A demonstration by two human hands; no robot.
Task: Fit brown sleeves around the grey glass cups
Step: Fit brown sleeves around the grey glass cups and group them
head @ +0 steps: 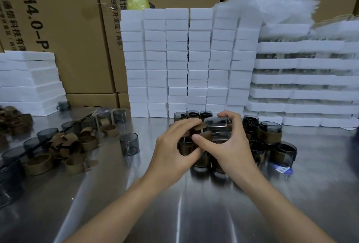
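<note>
Here, before the white foam stack (186, 62), sleeved cups (270, 134) crowd beneath the hands, with loose sleeves (73, 145) to its left. The right hand (231, 145) has its grip curled round a sideways grey glass cup (216, 125); the left hand (172, 147) pinches a brown sleeve (206, 135) against it.

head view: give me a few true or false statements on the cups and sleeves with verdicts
1. The right hand holds a cup tipped on its side. True.
2. The left hand is idle and empty. False: it grips a sleeve at the cup.
3. Loose sleeves lie left of the hands. True.
4. Cups right of the hands are all bare. False: several are sleeved cups.
5. Foam blocks are stacked behind the hands. True.
</note>
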